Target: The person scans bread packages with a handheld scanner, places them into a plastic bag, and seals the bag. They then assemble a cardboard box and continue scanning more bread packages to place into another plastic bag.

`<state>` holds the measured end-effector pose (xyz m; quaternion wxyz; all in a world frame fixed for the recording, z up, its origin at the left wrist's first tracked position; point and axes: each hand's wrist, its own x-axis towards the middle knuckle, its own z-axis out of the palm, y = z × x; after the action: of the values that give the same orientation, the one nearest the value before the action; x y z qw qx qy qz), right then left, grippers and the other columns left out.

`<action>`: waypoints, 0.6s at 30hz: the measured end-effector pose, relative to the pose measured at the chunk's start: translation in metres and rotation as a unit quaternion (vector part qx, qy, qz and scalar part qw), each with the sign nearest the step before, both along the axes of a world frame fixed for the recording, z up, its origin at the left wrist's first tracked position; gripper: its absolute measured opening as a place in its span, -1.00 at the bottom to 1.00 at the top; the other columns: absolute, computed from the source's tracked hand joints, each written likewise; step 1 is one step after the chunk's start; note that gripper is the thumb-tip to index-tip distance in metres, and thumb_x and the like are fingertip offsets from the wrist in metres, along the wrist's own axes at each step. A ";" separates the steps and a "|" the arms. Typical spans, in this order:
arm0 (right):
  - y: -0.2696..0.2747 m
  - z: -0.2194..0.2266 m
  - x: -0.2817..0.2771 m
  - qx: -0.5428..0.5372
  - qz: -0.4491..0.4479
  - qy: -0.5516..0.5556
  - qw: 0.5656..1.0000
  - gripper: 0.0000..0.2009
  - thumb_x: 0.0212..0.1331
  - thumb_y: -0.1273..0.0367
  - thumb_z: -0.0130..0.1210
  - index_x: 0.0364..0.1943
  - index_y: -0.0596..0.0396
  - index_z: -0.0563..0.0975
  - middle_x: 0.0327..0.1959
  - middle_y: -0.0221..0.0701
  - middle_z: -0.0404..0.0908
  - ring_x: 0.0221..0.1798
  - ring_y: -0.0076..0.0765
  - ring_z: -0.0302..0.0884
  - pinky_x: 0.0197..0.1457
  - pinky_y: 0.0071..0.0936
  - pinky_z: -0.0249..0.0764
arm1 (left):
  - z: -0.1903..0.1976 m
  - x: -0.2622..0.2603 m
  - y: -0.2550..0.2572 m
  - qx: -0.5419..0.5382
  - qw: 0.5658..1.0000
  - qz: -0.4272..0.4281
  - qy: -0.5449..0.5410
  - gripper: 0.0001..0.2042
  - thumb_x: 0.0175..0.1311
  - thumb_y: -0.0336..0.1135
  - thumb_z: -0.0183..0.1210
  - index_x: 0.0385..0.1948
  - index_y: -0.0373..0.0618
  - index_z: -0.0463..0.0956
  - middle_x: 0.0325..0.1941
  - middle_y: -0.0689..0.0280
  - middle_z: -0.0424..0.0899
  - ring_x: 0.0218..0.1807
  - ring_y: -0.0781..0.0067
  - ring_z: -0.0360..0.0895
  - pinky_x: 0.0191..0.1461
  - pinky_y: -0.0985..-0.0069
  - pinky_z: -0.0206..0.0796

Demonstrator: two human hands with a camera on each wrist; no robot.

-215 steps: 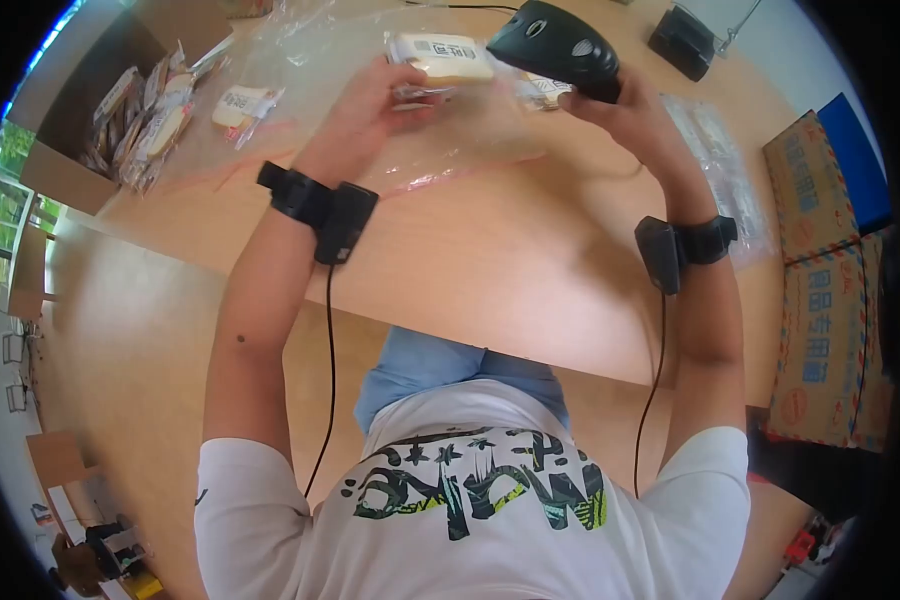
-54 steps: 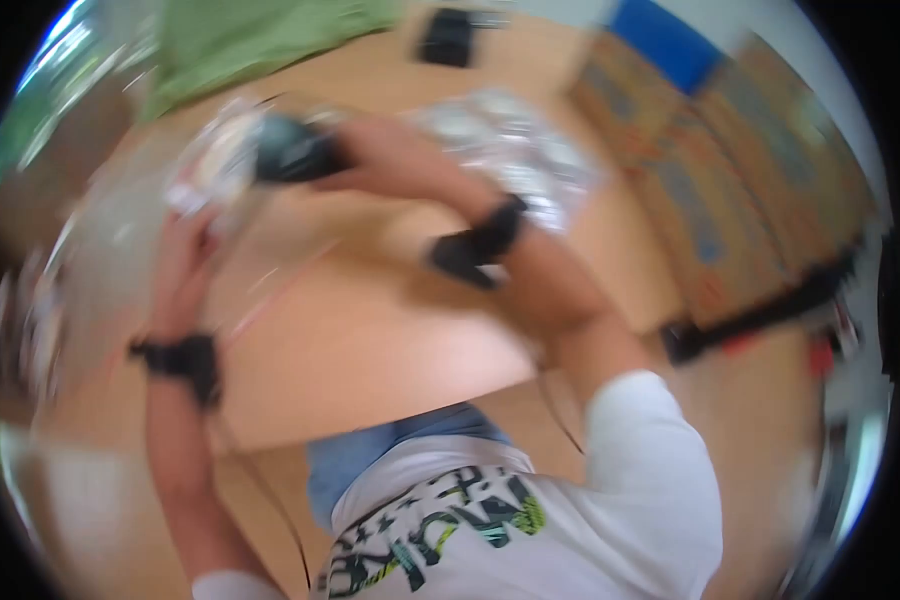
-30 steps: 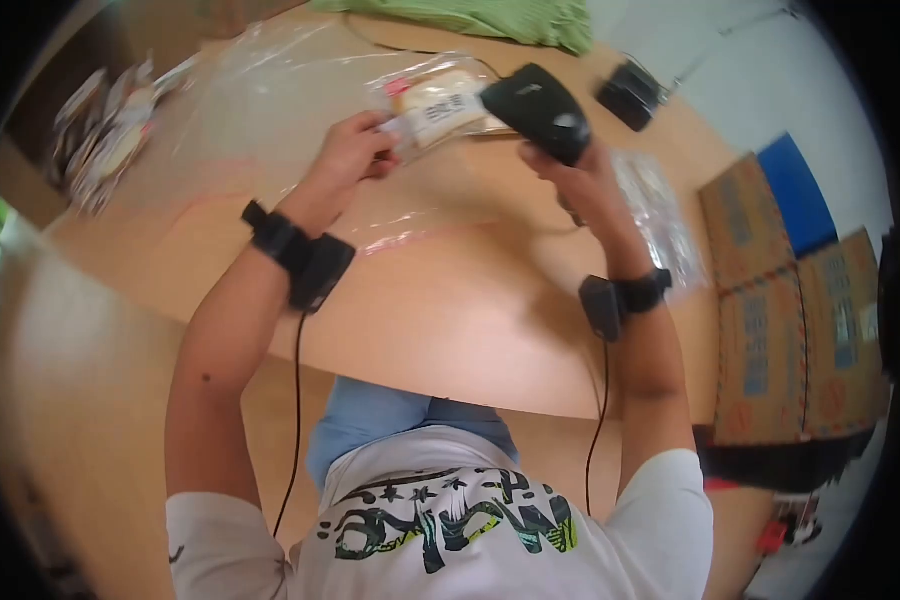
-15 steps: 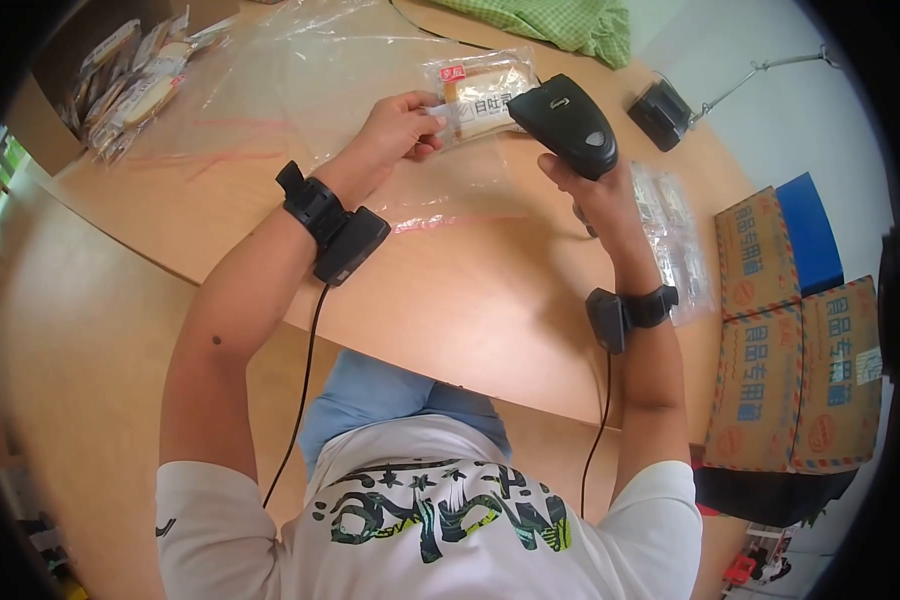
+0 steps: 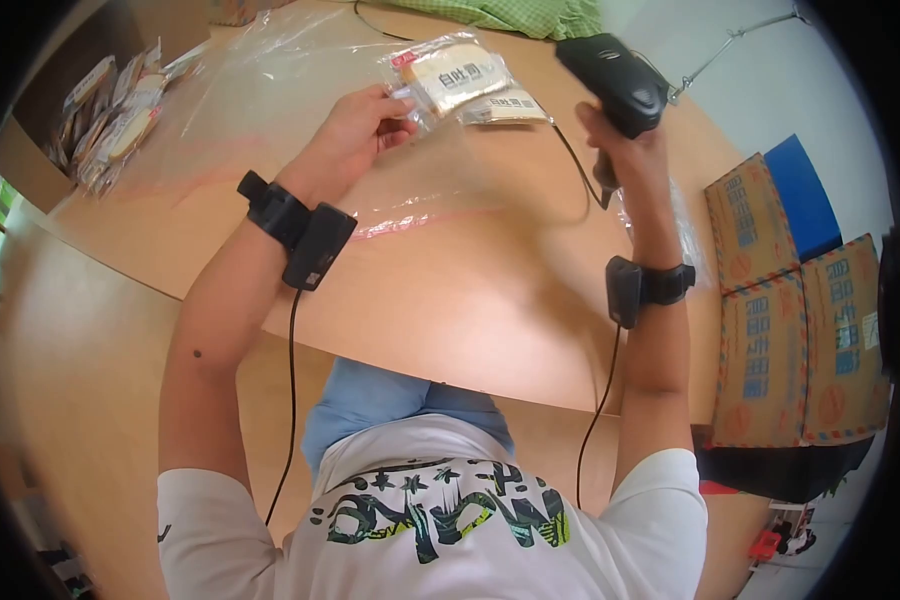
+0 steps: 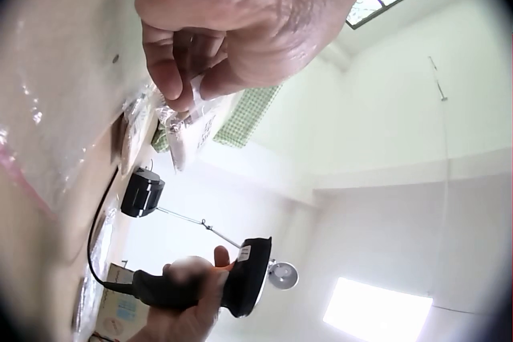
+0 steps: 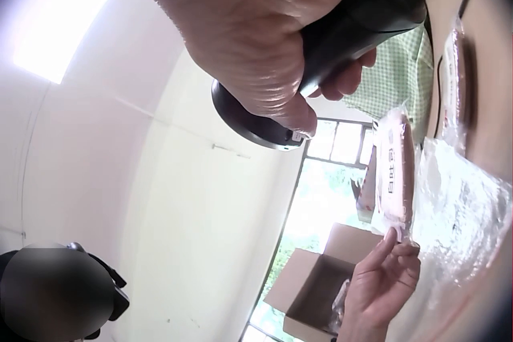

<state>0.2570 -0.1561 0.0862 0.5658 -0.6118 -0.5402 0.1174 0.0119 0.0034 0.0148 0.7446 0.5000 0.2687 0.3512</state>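
Note:
My left hand pinches the corner of a clear-wrapped bread pack between thumb and fingers, seen close in the left wrist view. The pack is held above the table, its printed face showing in the head view. Below and right of it, a second bread pack lies on the table. My right hand grips a black handheld barcode scanner by its handle, up and to the right of the held pack. A cable runs from the scanner's handle.
A clear plastic bag with a pink seam spreads over the table. Several bread packs fill a cardboard box at the left. Printed cartons stand at right. A green checked cloth lies at the back.
The right hand has moved the scanner up and right, away from the held bread pack. The left hand, holding the pack, has shifted slightly left, and the second pack now shows on the table.

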 end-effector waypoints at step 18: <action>-0.010 0.010 0.012 0.017 0.016 0.006 1.000 -0.70 0.05 0.31 0.30 -0.13 0.07 0.59 -0.42 -0.58 0.51 -0.48 -0.66 0.37 -0.42 -0.63 0.26 | -0.006 0.031 0.143 0.292 0.875 0.263 0.281 -0.56 0.03 -0.23 0.21 -0.06 -0.29 0.51 -0.20 0.02 0.64 -0.15 0.10 0.59 -0.07 0.27 0.43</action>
<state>0.2688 -0.1660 0.0959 0.5778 -0.5923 -0.5484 0.1209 0.0430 0.1460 0.0086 0.3379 0.6831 0.4739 0.4411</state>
